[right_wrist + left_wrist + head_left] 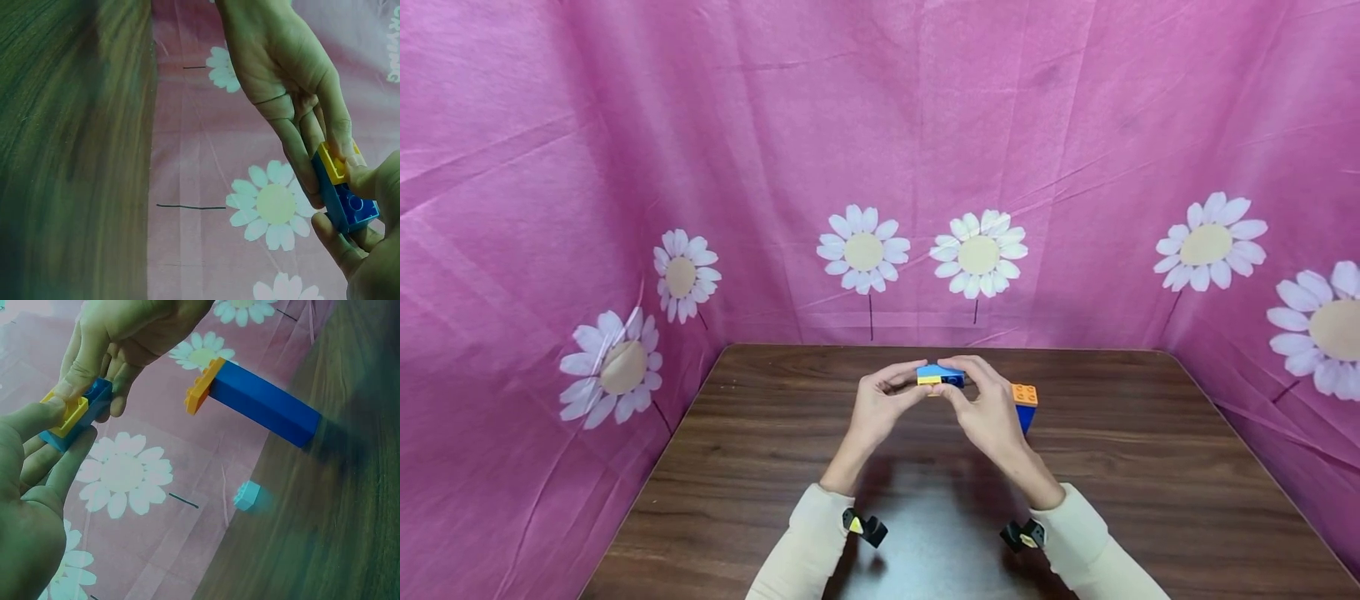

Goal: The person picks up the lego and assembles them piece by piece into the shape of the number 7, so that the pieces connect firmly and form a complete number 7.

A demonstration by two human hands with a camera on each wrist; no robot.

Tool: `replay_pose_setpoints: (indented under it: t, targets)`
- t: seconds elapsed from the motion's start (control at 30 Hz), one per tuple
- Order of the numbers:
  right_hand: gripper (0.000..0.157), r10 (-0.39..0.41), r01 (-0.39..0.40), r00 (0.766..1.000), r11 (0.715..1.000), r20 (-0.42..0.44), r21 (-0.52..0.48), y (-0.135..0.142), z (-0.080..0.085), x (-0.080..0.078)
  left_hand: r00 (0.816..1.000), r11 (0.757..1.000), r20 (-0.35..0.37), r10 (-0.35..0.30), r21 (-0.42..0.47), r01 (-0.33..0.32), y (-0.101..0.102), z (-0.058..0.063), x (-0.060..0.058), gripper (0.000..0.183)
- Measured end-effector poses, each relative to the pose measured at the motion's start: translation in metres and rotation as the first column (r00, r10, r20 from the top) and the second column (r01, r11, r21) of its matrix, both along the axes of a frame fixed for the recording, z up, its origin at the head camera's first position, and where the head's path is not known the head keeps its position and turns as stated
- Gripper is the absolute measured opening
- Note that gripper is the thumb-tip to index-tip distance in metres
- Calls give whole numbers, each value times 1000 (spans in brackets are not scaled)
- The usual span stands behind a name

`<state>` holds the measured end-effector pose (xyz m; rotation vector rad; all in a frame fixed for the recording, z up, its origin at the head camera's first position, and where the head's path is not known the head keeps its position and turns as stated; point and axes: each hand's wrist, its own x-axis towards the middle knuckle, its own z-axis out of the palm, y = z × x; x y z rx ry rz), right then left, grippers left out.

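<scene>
The fingers of the left hand (874, 410) and right hand (992, 418) pinch one yellow brick (929, 381) and one hollow-bottomed blue brick (936, 371), touching, above the wood-grained tabletop (730, 492). Nearby stands one smooth blue block (1024, 417) topped by one orange studded brick (1026, 394); only the left wrist view shows one small pale-blue brick (249, 495) on the tabletop.

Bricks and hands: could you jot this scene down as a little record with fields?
Left hand: pinches the yellow brick and blue brick
Right hand: pinches the same pair
Yellow brick: against the blue brick's hollow side
Tower: blue, orange brick on top, standing on the table
Pale brick: on the table
Behind: pink cloth, white flowers
</scene>
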<state>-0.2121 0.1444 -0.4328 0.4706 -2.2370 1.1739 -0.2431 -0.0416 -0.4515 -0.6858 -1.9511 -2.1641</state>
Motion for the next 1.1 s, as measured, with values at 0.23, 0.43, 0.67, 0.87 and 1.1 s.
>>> replay_pose_setpoints:
  t: [0.23, 0.43, 0.67, 0.87, 1.1]
  targets:
    - [36, 28, -28, 999, 1000, 33, -4, 5, -4, -3, 999, 999, 29, -34, -20, 34, 1, -4, -3, 39]
    - [42, 46, -46, 997, 999, -58, 15, 12, -3, -7, 977, 984, 118, -178, 25, 176, -1, 1, -2, 39]
    - [46, 112, -110, 981, 994, -158, 19, 14, -7, -10, 887, 918, 245, -391, 168, 358, 11, 9, 0, 44]
    - [43, 152, -142, 968, 988, -199, 62, 17, -9, -10, 866, 909, 282, -414, 172, 379, 20, 11, 3, 35]
    - [51, 228, -215, 967, 970, -115, 112, 32, -3, -4, 887, 930, 284, -364, 166, 329, 22, 10, 3, 35]
